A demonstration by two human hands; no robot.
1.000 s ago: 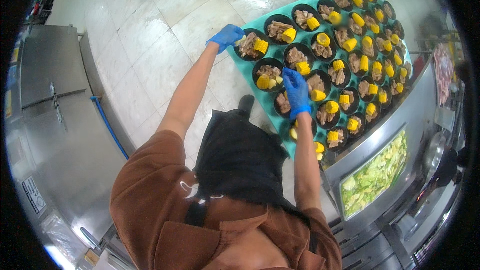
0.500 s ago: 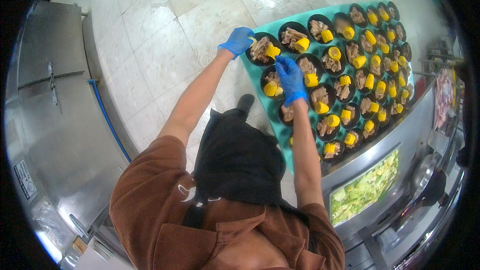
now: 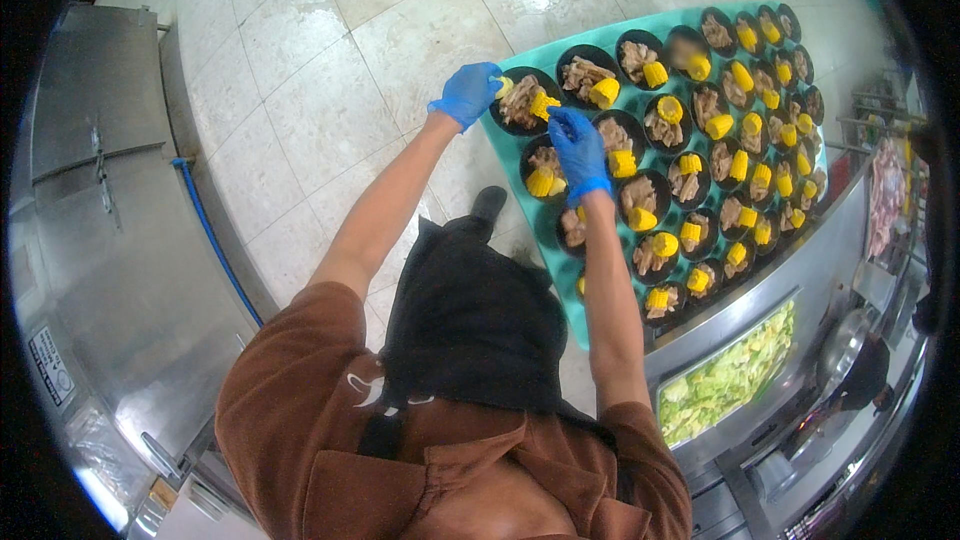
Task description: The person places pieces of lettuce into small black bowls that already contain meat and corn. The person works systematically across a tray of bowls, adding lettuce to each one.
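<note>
From my remote seat I see the nearest left corner bowl [image 3: 546, 82], black and round, on the teal tabletop [image 3: 628, 96], holding meat pieces [image 3: 519, 103] and 1 chunk of corn [image 3: 543, 104]. At its left rim, the blue-gloved left hand [image 3: 467, 96] pinches 1 small pale-yellow piece [image 3: 503, 87] in its fingertips. The blue-gloved right hand [image 3: 578, 150] has its fingers bunched right at the corn; I cannot tell whether they grip it. Rows of similar filled bowls spread away to the right. Beyond, I see chopped leafy greens [image 3: 728, 375] by a stainless-steel counter [image 3: 815, 270]. Pale floor tiles [image 3: 300, 90] lie to the left, then a blue hose [image 3: 218, 248] beside a metal cabinet [image 3: 110, 230].
</note>
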